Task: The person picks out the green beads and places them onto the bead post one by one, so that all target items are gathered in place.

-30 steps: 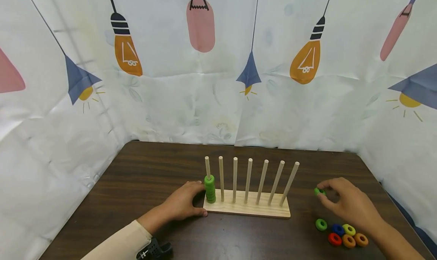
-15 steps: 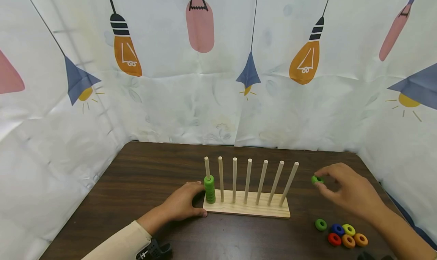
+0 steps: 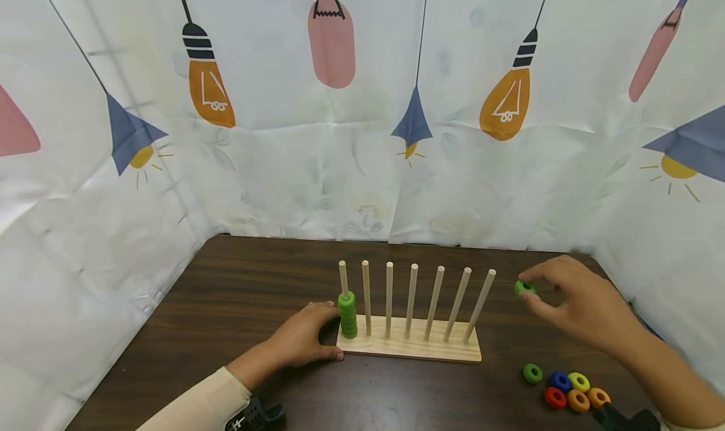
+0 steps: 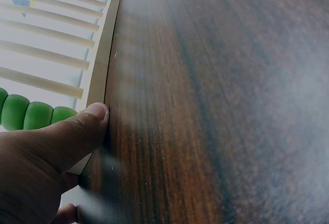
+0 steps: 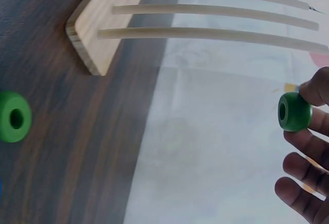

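A wooden peg rack (image 3: 410, 346) with a row of upright pegs stands on the table, a stack of green beads (image 3: 348, 314) on its leftmost peg. My left hand (image 3: 303, 338) grips the left end of the base; its thumb (image 4: 87, 124) lies along the front edge, and the other fingers go behind. To the right of the rack, my right hand (image 3: 586, 302) pinches a green bead (image 5: 295, 112) between thumb and fingers, up above the table. The hole of that bead shows in the right wrist view.
Loose beads lie at the front right: one green (image 3: 532, 373), one blue (image 3: 560, 381), one yellow (image 3: 578, 381), one red (image 3: 555, 397) and two orange (image 3: 578, 400). Behind the dark wooden table (image 3: 272, 261) hangs a printed white curtain (image 3: 340, 179).
My right hand has lifted the green bead up from near the loose beads, slightly toward the left. My left hand and the rack have stayed in place.
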The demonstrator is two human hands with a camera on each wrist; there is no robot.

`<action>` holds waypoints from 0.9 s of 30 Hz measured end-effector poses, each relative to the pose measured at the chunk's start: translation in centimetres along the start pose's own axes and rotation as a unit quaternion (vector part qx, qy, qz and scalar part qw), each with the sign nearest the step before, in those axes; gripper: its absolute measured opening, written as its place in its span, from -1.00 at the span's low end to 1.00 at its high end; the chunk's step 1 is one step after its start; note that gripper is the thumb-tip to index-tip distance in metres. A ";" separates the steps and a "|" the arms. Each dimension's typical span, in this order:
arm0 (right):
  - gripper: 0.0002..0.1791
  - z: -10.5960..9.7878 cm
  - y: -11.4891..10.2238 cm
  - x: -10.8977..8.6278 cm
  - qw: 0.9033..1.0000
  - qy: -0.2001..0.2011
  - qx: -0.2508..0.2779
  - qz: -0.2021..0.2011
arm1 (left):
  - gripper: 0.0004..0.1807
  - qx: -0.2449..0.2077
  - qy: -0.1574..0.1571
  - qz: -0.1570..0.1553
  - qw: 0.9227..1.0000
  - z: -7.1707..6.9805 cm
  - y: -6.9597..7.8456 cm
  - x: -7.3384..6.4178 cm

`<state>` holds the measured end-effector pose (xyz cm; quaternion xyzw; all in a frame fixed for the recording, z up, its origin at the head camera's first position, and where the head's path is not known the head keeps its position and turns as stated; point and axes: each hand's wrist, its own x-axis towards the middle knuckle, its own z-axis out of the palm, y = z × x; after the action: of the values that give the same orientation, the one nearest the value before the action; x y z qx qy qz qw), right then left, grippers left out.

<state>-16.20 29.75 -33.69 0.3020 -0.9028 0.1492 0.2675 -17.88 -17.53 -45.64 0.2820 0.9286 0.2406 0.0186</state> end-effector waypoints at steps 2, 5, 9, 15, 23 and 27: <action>-0.55 -0.2 -0.1 0.3 1.000 0.005 0.007 -0.008 | -0.24 0.000 0.001 0.000 1.000 0.1 0.0 0.0; -0.54 -0.4 -0.2 0.8 1.000 0.009 0.011 -0.017 | -0.23 0.002 0.002 0.001 1.000 0.1 -0.1 0.0; -0.53 -0.6 -0.3 1.4 0.999 0.015 0.017 -0.027 | -0.22 0.002 0.003 0.002 1.000 0.2 -0.3 0.0; -0.53 -1.0 -0.6 2.2 0.998 0.029 0.039 -0.044 | -0.23 0.001 0.005 0.000 1.000 0.3 -0.3 0.0; -0.54 -1.3 -1.1 3.1 0.997 0.035 0.052 -0.052 | -0.23 0.005 0.005 -0.001 1.000 0.4 -0.3 0.0; -0.57 -1.6 -1.4 3.6 0.996 0.040 0.057 -0.061 | -0.22 0.005 0.001 -0.005 1.000 0.3 -0.3 -0.1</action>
<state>-17.16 27.67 -30.17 0.3648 -0.8614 0.1962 0.2939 -17.93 -17.62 -46.04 0.2768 0.9312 0.2365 0.0175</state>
